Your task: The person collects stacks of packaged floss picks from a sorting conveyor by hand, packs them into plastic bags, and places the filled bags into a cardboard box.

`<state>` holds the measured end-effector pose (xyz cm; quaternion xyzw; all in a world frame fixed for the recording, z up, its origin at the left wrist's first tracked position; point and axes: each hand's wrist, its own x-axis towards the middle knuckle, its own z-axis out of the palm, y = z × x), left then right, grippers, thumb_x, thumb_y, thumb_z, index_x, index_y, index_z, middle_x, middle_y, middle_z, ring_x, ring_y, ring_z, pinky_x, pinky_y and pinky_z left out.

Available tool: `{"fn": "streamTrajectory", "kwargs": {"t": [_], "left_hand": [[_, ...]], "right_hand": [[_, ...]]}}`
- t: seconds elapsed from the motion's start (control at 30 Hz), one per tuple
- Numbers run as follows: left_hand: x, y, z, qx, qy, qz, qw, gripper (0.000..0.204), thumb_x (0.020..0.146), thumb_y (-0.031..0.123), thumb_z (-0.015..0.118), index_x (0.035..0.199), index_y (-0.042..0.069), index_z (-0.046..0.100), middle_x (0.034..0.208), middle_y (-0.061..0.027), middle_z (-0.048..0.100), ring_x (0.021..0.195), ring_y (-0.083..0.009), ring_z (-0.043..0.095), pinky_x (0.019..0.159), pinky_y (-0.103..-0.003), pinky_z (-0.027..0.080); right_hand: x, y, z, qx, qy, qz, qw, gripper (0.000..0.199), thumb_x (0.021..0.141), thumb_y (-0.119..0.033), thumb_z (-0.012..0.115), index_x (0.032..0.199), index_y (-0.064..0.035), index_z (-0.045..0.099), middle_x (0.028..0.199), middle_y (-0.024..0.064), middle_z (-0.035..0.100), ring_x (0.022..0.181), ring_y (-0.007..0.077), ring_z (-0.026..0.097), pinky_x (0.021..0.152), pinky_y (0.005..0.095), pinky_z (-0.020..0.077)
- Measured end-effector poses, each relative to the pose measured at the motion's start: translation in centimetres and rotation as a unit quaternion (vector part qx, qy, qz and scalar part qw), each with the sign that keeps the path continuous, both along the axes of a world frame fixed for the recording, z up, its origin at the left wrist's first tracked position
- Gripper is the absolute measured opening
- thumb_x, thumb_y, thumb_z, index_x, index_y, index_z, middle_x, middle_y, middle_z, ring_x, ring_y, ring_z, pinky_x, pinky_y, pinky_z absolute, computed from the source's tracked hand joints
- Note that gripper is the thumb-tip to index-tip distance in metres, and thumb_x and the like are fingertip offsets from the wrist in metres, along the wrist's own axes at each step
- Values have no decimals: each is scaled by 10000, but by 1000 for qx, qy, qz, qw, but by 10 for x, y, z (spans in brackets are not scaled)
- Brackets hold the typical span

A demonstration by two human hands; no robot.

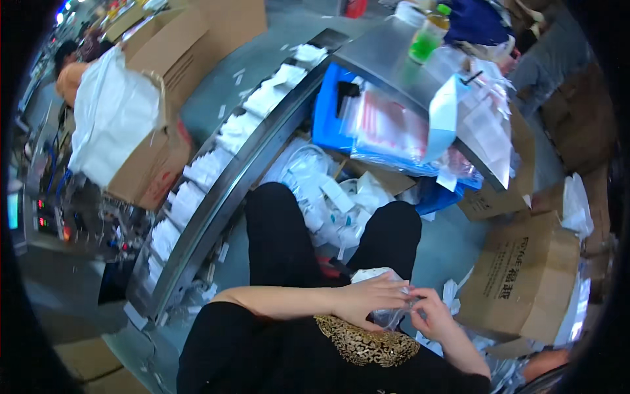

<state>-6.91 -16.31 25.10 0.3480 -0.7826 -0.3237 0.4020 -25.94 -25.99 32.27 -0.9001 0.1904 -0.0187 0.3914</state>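
Above my lap, both hands are at a clear plastic bag with whitish contents. My left hand reaches across from the left, its fingers lying over the bag and pressing on it. My right hand has thumb and fingers bent together at the bag's right edge. Part of the package sticks out beyond the left hand's fingers; what is inside cannot be made out. Past my knees lies a heap of clear bags with white pieces, in or beside a carton.
A metal-edged conveyor carrying white slips curves along my left. Ahead stand a blue bin of flat plastic bags and a metal table with a green-capped bottle. Cartons stand right; a bag-lined carton stands left.
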Motion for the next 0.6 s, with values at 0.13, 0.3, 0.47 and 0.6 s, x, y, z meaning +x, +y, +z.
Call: {"fn": "streamTrajectory", "kwargs": {"t": [0.13, 0.3, 0.47, 0.6], "left_hand": [[0, 11, 2, -46, 17, 56, 997, 713, 628, 332, 663, 1215, 68, 356, 1301, -128, 281, 1254, -309, 145, 984, -526, 102], [-13, 13, -24, -11, 111, 83, 990, 227, 829, 197, 448, 952, 43, 562, 976, -121, 553, 980, -265, 486, 903, -371, 344], [-9, 20, -39, 162, 36, 57, 985, 264, 851, 232, 405, 935, 36, 562, 921, -142, 563, 856, -299, 534, 767, -357, 422], [4, 14, -30, 244, 63, 50, 966, 271, 857, 221, 393, 902, 24, 575, 870, -134, 581, 814, -260, 565, 738, -325, 435]], "right_hand": [[-2, 7, -7, -65, -47, -34, 996, 189, 630, 8, 570, 773, -54, 463, 1010, 138, 488, 900, 326, 518, 705, 368, 456], [8, 9, -6, -123, -34, 90, 988, 206, 632, 9, 568, 788, -53, 448, 956, 142, 520, 942, 331, 514, 756, 372, 447], [5, 27, -28, -51, 19, 51, 997, 234, 671, -111, 635, 812, -53, 457, 922, 130, 536, 839, 285, 558, 681, 337, 466], [13, 36, -44, 65, 62, -82, 993, 199, 724, -148, 608, 828, -56, 466, 878, 129, 523, 782, 263, 558, 629, 336, 457]]}}
